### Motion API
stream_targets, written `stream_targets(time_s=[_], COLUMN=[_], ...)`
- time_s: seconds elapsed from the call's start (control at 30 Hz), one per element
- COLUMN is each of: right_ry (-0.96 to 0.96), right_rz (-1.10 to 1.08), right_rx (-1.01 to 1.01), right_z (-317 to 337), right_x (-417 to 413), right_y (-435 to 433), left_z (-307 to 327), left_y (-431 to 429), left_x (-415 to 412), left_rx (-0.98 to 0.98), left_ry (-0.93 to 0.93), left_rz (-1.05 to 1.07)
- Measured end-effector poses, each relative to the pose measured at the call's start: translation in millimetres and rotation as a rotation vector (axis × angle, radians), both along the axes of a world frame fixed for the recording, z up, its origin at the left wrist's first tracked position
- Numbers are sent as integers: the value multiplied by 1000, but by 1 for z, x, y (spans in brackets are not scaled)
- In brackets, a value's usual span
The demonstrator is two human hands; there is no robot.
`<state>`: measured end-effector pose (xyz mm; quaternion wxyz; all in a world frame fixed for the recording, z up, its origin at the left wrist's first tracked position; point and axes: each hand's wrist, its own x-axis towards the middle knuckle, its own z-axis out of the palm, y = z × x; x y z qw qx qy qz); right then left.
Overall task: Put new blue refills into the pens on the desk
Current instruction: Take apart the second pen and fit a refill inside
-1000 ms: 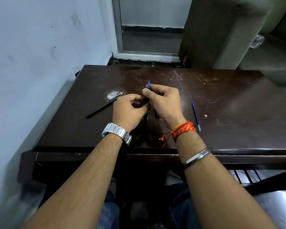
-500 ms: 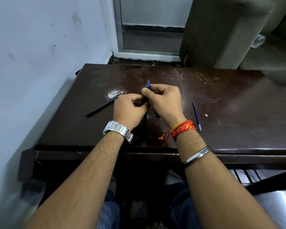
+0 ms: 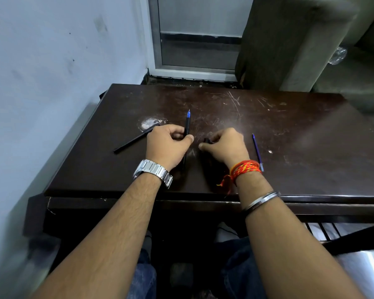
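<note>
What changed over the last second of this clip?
The hands, which were pressed together over one pen, have pulled apart. The left hand keeps the black pen, its blue refill tip pointing away. The right hand has moved right, holding a small dark piece, possibly the pen's cap. The second black pen and the loose blue refill lie on the desk as before.

Pale wall [image 3: 52, 61], scratched dark desk [image 3: 289, 130], glass door [image 3: 201, 39], grey sofa [image 3: 300, 39]
</note>
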<state>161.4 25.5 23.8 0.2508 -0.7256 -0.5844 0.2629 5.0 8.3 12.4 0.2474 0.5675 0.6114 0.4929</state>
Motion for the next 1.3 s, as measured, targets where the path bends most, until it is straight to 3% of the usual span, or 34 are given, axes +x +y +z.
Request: stream_targets(time_s=[0.13, 0.23, 0.33, 0.53, 0.9, 1.13, 1.3], right_ry=[-56, 171, 520, 760, 700, 544, 564], right_rz=[4, -88, -109, -73, 1, 151, 211], right_rx=[31, 289, 489, 555, 463, 403, 350], right_z=[0, 6, 14, 14, 14, 8, 8], right_x=[-8, -14, -18, -20, -22, -25, -28], right_y=[1, 0, 1, 1, 0, -1, 1], left_z=[-1, -1, 0, 3, 7, 5, 2], left_y=[0, -1, -2, -7, -9, -6, -5], left_x=[-1, -1, 0, 3, 2, 0, 0], left_rx=[-21, -35, -48, -38, -34, 8, 22], left_ry=[9, 15, 42, 80, 52, -11, -46], left_rz=[-37, -72, -115, -187, -188, -133, -130])
